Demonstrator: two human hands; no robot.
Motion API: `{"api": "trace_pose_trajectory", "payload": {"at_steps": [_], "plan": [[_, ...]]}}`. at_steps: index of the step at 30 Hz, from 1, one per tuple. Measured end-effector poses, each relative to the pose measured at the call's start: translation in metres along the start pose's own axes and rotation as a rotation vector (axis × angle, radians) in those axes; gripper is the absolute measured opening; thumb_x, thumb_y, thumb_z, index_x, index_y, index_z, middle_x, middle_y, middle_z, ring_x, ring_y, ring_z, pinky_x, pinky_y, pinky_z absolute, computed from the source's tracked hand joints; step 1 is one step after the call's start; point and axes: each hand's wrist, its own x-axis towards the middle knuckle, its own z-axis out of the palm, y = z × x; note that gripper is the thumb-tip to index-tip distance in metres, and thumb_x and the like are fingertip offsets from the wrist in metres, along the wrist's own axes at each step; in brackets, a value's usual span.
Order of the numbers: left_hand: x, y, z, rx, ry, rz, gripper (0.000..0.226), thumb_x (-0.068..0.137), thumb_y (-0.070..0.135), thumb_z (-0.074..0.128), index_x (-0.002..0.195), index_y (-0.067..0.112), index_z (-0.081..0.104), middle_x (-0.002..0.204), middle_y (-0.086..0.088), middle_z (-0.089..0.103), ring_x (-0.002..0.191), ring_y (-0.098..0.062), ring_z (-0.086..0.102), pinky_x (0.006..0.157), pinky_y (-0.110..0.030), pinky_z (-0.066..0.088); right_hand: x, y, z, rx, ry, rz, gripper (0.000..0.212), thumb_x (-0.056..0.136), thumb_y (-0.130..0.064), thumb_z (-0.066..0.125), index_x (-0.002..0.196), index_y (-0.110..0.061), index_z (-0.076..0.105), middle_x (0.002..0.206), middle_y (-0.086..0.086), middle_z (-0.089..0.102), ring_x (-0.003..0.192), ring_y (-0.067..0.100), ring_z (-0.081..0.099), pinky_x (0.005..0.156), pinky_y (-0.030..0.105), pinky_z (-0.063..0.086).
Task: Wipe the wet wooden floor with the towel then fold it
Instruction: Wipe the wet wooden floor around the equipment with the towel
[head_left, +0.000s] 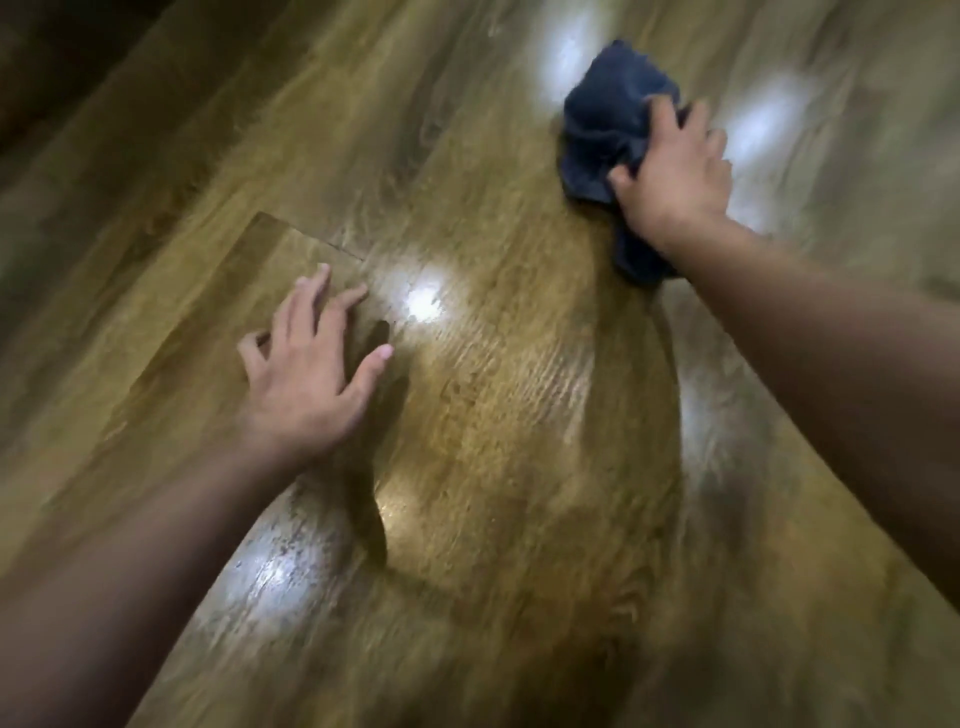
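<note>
A dark blue towel (608, 119) lies bunched on the wooden floor (519, 415) at the upper right. My right hand (672, 174) lies on top of it, fingers curled into the cloth, holding it against the boards. Part of the towel pokes out below my wrist. My left hand (311, 364) is spread flat on the floor at the centre left, fingers splayed, holding nothing. The picture is blurred by motion.
Glossy brown planks fill the whole view, with bright light reflections at the centre, the top and the lower left. A speckled wet-looking patch (280, 566) shines beside my left forearm. The top left corner is dark.
</note>
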Motion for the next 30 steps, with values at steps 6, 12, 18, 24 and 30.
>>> {"api": "trace_pose_trajectory", "payload": {"at_steps": [6, 12, 18, 24, 30], "plan": [[0.050, 0.097, 0.009, -0.283, 0.074, -0.006, 0.047, 0.099, 0.046, 0.043, 0.143, 0.029, 0.039, 0.154, -0.001, 0.030, 0.144, -0.021, 0.027, 0.111, -0.055, 0.017, -0.142, -0.001, -0.013, -0.090, -0.041, -0.274, 0.074, 0.080, -0.046, 0.063, 0.149, -0.032, 0.039, 0.140, 0.014, 0.042, 0.113, 0.037, 0.047, 0.090, 0.047, 0.042], [0.051, 0.180, 0.035, -0.237, -0.010, 0.188, 0.031, 0.100, 0.043, 0.042, 0.119, 0.025, 0.060, 0.130, 0.003, 0.054, 0.129, -0.021, 0.042, 0.107, -0.050, 0.022, -0.361, 0.025, -0.022, 0.095, -0.405, -0.808, 0.040, 0.092, -0.055, 0.041, 0.128, -0.042, 0.053, 0.111, -0.005, 0.049, 0.085, 0.016, 0.038, 0.069, 0.028, 0.035], [0.008, 0.221, 0.063, 0.018, -0.168, 0.534, 0.034, 0.094, 0.046, 0.049, 0.122, 0.029, 0.058, 0.135, 0.006, 0.051, 0.131, -0.019, 0.039, 0.101, -0.052, 0.029, -0.349, 0.115, -0.050, -0.052, -0.286, -0.974, 0.066, 0.086, -0.052, 0.058, 0.147, -0.035, 0.040, 0.133, 0.006, 0.044, 0.099, 0.025, 0.047, 0.079, 0.037, 0.040], [-0.017, 0.231, 0.065, 0.066, -0.329, 0.511, 0.049, 0.096, 0.055, 0.039, 0.141, 0.034, 0.040, 0.147, 0.007, 0.042, 0.138, -0.018, 0.034, 0.112, -0.057, 0.024, -0.245, 0.265, -0.090, -0.142, -0.115, -0.006, 0.074, 0.085, -0.044, 0.065, 0.151, -0.030, 0.033, 0.136, 0.015, 0.044, 0.114, 0.036, 0.052, 0.090, 0.047, 0.049], [-0.034, 0.218, 0.058, 0.071, -0.411, 0.458, 0.050, 0.096, 0.056, 0.040, 0.141, 0.035, 0.039, 0.148, 0.006, 0.042, 0.138, -0.017, 0.035, 0.111, -0.055, 0.028, -0.229, 0.298, -0.102, -0.074, 0.005, 0.631, 0.063, 0.090, -0.039, 0.061, 0.145, -0.024, 0.033, 0.144, 0.017, 0.033, 0.127, 0.042, 0.039, 0.101, 0.054, 0.042]]}}
